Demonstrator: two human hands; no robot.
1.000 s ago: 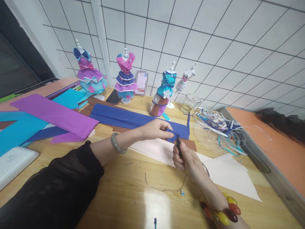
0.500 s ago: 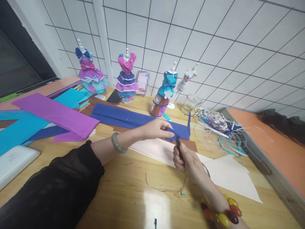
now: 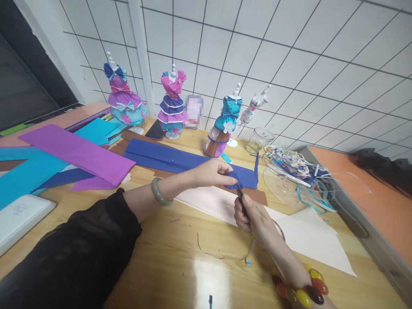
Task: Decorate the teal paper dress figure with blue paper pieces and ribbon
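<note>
My left hand (image 3: 214, 172) is closed, with thumb and fingertips pinching a small curled piece of dark blue crepe-like material (image 3: 234, 179). My right hand (image 3: 254, 214) is wrapped round a pair of dark scissors (image 3: 240, 193). Their narrow tips meet the lower edge of the blue piece, and part of a dark handle loop shows behind my right wrist. Just behind both hands lies a long folded blue strip (image 3: 180, 159). Under them are a pale pink sheet (image 3: 206, 201) and the end of a brown sheet (image 3: 254, 196).
Several small dress forms stand along the tiled wall, among them one in a teal top (image 3: 232, 107). At right sit a glass jar (image 3: 259, 139) and a heap of ribbon scraps (image 3: 289, 165). Purple sheets (image 3: 77, 150) and a white box-like device (image 3: 24, 219) occupy the left.
The scissor tips and the small blue piece have shifted very slightly against each other. Both hands keep almost the same place and grip; the whole view has moved a little.
</note>
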